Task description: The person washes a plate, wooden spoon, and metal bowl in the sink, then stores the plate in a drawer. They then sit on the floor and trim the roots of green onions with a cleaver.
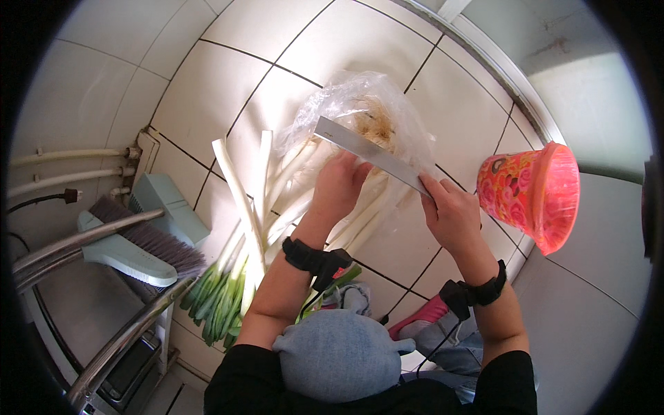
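My right hand [450, 210] grips the handle end of a broad-bladed kitchen knife [371, 155], whose blade points up and left. Under and beside the blade is my left hand [340, 181], low over the leeks; whether its fingers hold a stalk is hidden. Several long leeks [251, 218] lie on the floor, white stalks towards the top and green leaves [220, 301] at the lower left. Some stalks at the right rest in a clear plastic bag [332, 96]. A tangle of brown roots [376, 122] shows in the bag just beyond the knife.
A red flowered bin [511, 189] with a plastic liner stands at the right by the wall. At the left are a broom [129, 259], a dustpan [174, 210], metal rails [132, 337] and wall pipes [72, 155]. Pale floor tiles [223, 88] surround the bag.
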The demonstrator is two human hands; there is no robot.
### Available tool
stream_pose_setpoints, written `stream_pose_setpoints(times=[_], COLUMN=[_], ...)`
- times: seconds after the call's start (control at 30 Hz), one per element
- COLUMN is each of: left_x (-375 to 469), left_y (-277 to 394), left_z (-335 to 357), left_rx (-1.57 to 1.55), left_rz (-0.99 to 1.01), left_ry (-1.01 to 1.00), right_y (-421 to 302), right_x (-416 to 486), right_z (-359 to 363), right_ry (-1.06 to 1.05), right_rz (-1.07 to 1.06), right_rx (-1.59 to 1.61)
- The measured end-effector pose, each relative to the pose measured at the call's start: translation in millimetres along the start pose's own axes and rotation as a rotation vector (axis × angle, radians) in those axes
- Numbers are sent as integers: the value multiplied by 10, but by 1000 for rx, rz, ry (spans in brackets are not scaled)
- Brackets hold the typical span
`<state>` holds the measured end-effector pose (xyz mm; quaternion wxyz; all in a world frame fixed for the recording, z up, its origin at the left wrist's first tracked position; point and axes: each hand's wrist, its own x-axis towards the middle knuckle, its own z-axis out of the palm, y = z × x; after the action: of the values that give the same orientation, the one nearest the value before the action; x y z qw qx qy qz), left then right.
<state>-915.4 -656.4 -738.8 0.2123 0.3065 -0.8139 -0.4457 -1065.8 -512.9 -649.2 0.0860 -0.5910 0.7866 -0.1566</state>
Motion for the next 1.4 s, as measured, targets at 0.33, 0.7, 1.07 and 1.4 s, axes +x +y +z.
stream_pose_setpoints(times=[0.33, 0.7, 1.07, 1.4], left_x=[-26, 113, 223, -66], left_y=[132, -12, -585, -424], left_z=[42, -322, -137, 612], left_rx=[41, -56, 503, 255], left_rz=[-155, -263, 34, -31], left_ry=[24, 94, 437, -76], right_y=[-154, 511, 510, 746], right_x=[238, -121, 47, -233], right_z=[140, 286, 245, 232], right_ry=[-5, -232, -229, -209], right_rz=[-54, 341, 522, 607], right_rx=[-104, 4, -157, -174])
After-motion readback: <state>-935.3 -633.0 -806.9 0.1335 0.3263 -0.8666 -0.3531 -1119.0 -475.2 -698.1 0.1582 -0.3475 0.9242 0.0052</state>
